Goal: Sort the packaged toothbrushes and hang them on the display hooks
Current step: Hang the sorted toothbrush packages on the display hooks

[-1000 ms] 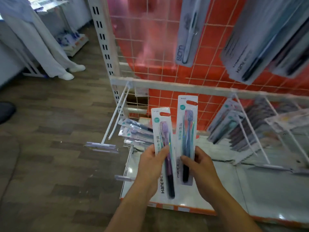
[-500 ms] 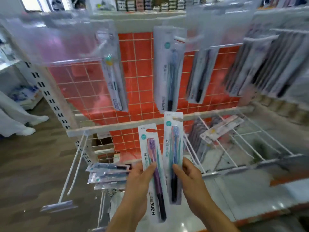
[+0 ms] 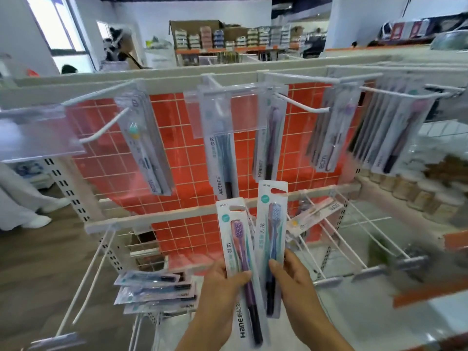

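On the far left an upper hook (image 3: 101,133) juts out bare past its clear label holder, and just right of it hangs a pack with a teal-headed brush (image 3: 145,145). Lower left, two long hooks (image 3: 86,282) slope down with nothing on them, while a small stack of packs (image 3: 154,290) lies flat beside them, low on the rack, not yet hung.

In the middle of the upper rail, against the red tile, hang a blue pack (image 3: 220,148) and a purple pack (image 3: 269,138), each on its own hook. Below them the left hand (image 3: 215,297) grips the lower part of a purple-brush pack (image 3: 240,269), thumb across its front. Touching it on the right, the right hand (image 3: 296,282) pinches a blue-brush pack (image 3: 272,244), thumb on the front and fingers behind. Both packs stand upright, held clear of any hook.

To the right, the upper hooks carry full rows of packs (image 3: 374,130), while the lower wire hooks (image 3: 336,231) hold only a pale pack (image 3: 314,214) lying across them.

The job looks partly done: several hooks are stocked, yet two packs are in hand, a stack waits, and some hooks remain unfilled. The held pair appear to match the two hanging above, which would likely be their places.
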{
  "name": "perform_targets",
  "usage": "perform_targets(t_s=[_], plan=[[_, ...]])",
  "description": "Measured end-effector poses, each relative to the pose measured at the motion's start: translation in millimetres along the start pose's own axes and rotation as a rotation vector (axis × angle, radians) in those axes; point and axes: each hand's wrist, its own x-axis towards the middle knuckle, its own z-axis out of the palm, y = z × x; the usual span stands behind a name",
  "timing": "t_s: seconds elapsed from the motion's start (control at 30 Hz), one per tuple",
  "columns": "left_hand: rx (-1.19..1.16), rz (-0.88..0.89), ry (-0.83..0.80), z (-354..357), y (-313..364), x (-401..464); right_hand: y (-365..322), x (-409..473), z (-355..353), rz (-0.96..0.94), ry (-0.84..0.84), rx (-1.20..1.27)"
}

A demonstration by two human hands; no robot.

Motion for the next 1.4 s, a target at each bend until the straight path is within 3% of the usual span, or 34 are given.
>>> perform_targets(t_s=[0.83, 1.13, 1.4], plan=[[-0.082, 0.049, -0.03, -3.5, 11.9, -13.6, -17.1, -4.8, 9.1, 0.021, -0.052, 0.002], [-0.128, 0.112, 0.068, -20.6, 26.6, -14.8, -30.0, -4.5, 28.7, -0.135, -0.084, -0.052], [-0.113, 0.137, 0.095, -32.5, 44.1, -11.0, -57.2, -8.4, 47.4, -0.403, -0.205, -0.104]])
